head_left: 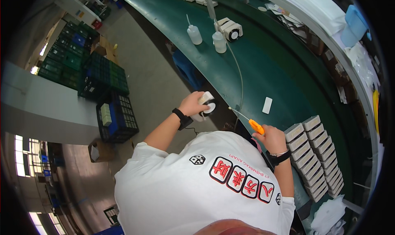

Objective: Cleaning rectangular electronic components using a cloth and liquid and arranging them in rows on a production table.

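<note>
My left hand [191, 104] is closed around a white device [206, 97] with a black ring and a white round centre, held over the near edge of the green bench [263, 66]. In my right hand [273, 139] is an orange-handled tool [256, 127] with a thin pale shaft. The shaft angles up and left toward the device, its tip apart from it. A small white rectangular piece [267, 105] lies on the bench beyond my right hand. The device's underside is hidden by my fingers.
Two squeeze bottles [219, 42] and a similar white device [229, 28] stand farther up the bench. A thin hose [241, 78] hangs down across it. Stacked white boxes [306, 159] line the right. Plastic crates [117, 118] stand on the floor at left.
</note>
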Available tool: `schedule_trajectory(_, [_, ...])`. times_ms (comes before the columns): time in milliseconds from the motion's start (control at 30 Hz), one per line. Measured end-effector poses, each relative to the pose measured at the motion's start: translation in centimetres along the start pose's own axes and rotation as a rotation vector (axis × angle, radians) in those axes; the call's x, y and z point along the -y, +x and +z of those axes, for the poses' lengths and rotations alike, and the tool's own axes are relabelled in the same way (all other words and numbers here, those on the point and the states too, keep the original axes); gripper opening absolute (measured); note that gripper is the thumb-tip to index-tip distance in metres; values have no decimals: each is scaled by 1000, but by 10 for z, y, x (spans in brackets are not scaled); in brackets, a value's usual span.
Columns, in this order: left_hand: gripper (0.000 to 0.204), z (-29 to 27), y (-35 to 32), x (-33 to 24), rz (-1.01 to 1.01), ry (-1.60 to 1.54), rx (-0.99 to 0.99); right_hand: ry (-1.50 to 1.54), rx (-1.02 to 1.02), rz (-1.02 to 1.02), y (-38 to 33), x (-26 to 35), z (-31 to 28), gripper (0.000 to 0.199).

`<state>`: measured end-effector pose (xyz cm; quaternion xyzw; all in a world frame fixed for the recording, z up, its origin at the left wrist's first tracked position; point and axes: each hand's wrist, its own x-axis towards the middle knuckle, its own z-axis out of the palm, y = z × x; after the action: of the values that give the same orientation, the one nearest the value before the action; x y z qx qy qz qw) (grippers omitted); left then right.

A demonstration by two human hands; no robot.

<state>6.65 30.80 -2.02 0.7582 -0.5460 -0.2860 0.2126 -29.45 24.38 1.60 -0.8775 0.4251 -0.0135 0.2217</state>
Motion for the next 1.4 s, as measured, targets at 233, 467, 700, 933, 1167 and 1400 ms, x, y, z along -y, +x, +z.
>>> schedule_trajectory(233, [40,33,18,68,-438,-1291,81,143,117,-5,-9,12,-2,43])
schedule_trajectory(467, [44,39,13,67,-89,-706,-227,157,141,43,0,21,-20,43])
schedule_trajectory(700, [47,12,4,66,160,-561,-1,112,82,7,4,11,-16,44])
schedule_trajectory(933, [49,1,15,60,145,-821,239,257,102,-2,2,-2,-6,40])
schedule_trajectory(1167, [45,37,16,100,-563,-2009,704,368,176,106,11,15,-15,40])
schedule_trajectory(1400, [44,36,33,72,-1045,-2208,263,258,59,86,11,17,-1,39])
